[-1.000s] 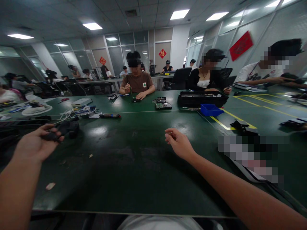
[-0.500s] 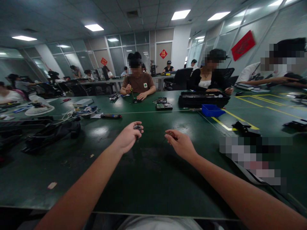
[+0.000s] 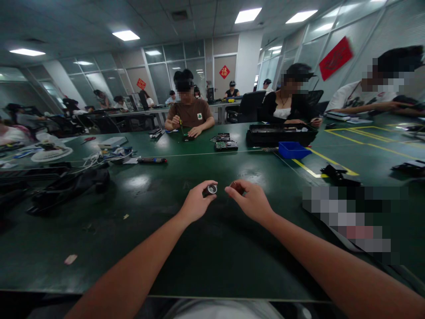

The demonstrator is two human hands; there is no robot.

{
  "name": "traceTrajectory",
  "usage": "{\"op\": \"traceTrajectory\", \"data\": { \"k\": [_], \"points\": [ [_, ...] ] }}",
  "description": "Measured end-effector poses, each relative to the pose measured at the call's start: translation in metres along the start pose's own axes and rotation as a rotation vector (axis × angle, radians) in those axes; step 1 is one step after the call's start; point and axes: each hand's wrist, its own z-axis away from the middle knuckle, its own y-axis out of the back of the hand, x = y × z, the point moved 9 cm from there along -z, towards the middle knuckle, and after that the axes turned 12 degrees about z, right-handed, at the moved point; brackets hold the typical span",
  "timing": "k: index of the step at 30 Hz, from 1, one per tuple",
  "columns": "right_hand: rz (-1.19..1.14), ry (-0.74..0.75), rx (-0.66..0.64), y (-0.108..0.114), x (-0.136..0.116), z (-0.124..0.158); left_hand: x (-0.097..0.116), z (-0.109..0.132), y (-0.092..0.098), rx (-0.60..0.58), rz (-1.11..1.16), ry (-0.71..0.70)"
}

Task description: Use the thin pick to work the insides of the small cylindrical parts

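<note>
My left hand (image 3: 195,204) is closed round a small black cylindrical part with a shiny ring end (image 3: 210,190), held above the green table (image 3: 186,248). My right hand (image 3: 252,201) faces it a few centimetres to the right, fingers pinched on a tiny dark piece (image 3: 236,186) that I cannot make out. The two hands nearly meet over the middle of the table.
A black bag with cables (image 3: 69,184) lies at the left. A blue bin (image 3: 292,150), a long black tray (image 3: 279,135), circuit boards (image 3: 226,144) and a screwdriver (image 3: 152,160) sit further back. Several people work at the far side and the right. Black parts (image 3: 337,173) lie by yellow tape lines.
My left hand left the black bag at the left, came to the centre with the small cylindrical part, and moved close to my right hand, which barely shifted.
</note>
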Motion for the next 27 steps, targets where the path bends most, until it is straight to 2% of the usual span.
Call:
{"op": "traceTrajectory", "data": {
  "k": [4,8,18,27],
  "points": [
    [-0.114,-0.043,0.108,0.011,0.008,0.0,-0.012,-0.002,0.008,0.034,-0.049,0.022],
    [-0.305,-0.057,0.208,0.017,0.014,0.003,-0.007,-0.001,0.008,0.039,-0.14,-0.043],
    [-0.209,-0.011,0.154,0.014,0.004,0.003,-0.006,-0.001,0.003,0.011,-0.174,-0.068],
    [-0.201,0.006,0.132,0.013,0.003,0.003,-0.006,-0.001,0.008,0.044,-0.184,-0.077]
  ]
}}
